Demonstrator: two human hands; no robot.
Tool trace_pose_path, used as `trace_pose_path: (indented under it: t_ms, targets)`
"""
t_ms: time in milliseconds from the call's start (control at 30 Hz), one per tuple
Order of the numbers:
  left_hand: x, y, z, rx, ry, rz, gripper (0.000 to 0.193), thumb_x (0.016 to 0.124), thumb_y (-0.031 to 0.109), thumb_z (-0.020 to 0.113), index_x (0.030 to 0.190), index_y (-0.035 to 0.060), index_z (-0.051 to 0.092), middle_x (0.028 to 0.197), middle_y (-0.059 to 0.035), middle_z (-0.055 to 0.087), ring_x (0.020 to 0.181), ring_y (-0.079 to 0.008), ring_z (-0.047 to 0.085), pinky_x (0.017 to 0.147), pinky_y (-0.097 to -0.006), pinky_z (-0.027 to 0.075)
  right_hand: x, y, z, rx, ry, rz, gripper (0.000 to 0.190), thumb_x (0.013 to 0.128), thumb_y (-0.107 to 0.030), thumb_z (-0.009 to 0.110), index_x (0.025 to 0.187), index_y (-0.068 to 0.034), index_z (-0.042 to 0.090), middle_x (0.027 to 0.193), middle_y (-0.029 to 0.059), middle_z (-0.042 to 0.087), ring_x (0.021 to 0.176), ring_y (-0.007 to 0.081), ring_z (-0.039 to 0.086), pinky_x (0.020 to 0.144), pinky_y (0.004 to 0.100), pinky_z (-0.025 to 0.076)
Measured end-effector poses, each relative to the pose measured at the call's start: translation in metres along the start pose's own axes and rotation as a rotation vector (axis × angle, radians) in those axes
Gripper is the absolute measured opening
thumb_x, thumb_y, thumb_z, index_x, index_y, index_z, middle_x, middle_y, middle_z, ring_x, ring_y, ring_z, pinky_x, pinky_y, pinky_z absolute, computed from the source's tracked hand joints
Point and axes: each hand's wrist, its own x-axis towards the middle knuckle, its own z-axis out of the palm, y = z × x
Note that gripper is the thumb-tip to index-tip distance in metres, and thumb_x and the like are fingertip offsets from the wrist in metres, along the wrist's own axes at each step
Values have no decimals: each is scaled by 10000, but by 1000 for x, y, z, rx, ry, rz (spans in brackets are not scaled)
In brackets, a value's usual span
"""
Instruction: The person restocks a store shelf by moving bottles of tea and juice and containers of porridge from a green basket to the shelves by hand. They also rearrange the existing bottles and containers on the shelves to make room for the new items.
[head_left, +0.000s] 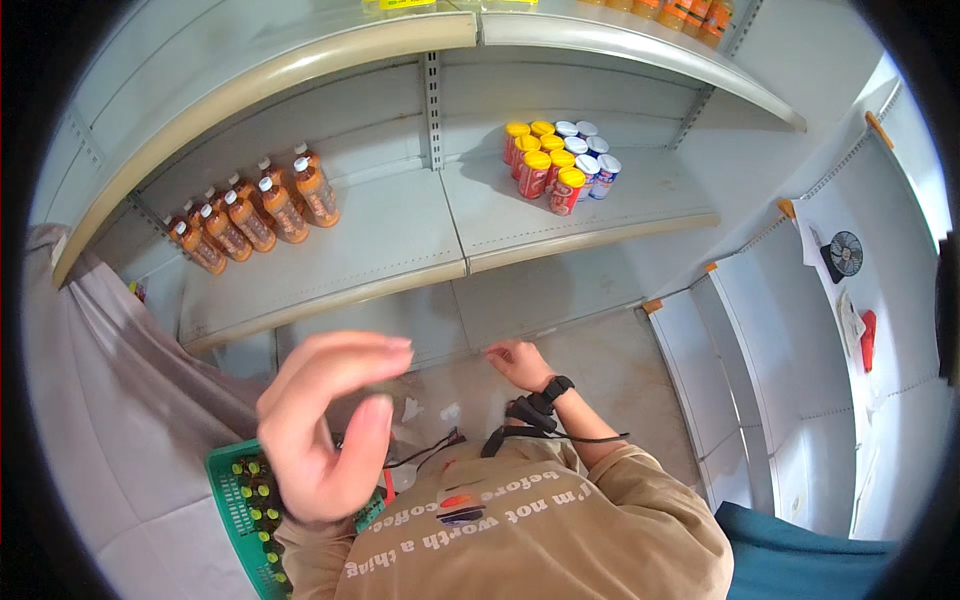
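My left hand (322, 427) is raised close to the camera at the lower left, its fingers curled and apart from the thumb, with nothing between them. Farther down, my right hand (517, 364) hangs over the floor below the shelf front, a black watch on its wrist; its fingers are bent, and whether they are closed is unclear. Several orange-brown drink bottles (285, 214) with white caps stand in rows on the left of the middle shelf (375, 240). Several red cans with yellow lids (534, 176) stand on its right part, beside blue-and-white cans (604, 178) with pale lids.
A green plastic basket (225, 487) of yellow-green-capped bottles is at my lower left, near a grey cloth (150, 322). Orange bottles (675, 15) stand on the upper shelf (637, 37). Shelving at the right holds a small black fan (845, 255) and a red object (868, 341).
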Motion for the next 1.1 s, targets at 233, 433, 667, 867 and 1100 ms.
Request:
trace_pose_path:
  t_ms: [233, 433, 667, 867, 1100]
  targets:
    - [3, -39, 54, -61, -16, -234, 176, 795, -30, 536, 948, -8, 621, 908, -110, 639, 797, -155, 600, 732, -263, 465, 20, 3, -46, 61, 44, -133, 203, 819, -180, 591, 951, -29, 623, 852, 176, 643, 769, 303, 634, 684, 363, 498]
    - [27, -46, 135, -151, -112, -273, 139, 837, 25, 548, 951, -12, 619, 899, -79, 657, 833, -129, 603, 755, -265, 461, 13, 21, -111, 6, -21, -137, 227, 846, -179, 580, 1012, -30, 620, 829, 159, 635, 742, 255, 627, 670, 341, 490]
    - [90, -30, 255, -473, -506, -300, 196, 877, 50, 538, 1057, 3, 595, 971, -70, 640, 907, -126, 610, 776, -254, 468, -49, 82, -230, -191, -43, -62, 251, 836, -246, 592, 995, -53, 620, 877, 163, 643, 809, 317, 628, 721, 382, 497]
    - [168, 18, 313, -730, -669, -371, 166, 854, 35, 546, 1000, -33, 586, 952, -117, 632, 870, -170, 608, 782, -293, 478, -75, 85, -381, -258, 41, -24, 219, 814, -212, 565, 935, -42, 631, 850, 166, 637, 799, 335, 611, 716, 407, 496]
    - [263, 101, 351, -536, -588, -34, 222, 809, 134, 600, 953, -29, 561, 851, -140, 608, 769, -174, 577, 711, -295, 469, -57, -17, -552, -640, 164, -312, 191, 817, -177, 610, 938, -30, 619, 831, 144, 615, 737, 296, 608, 655, 362, 493]
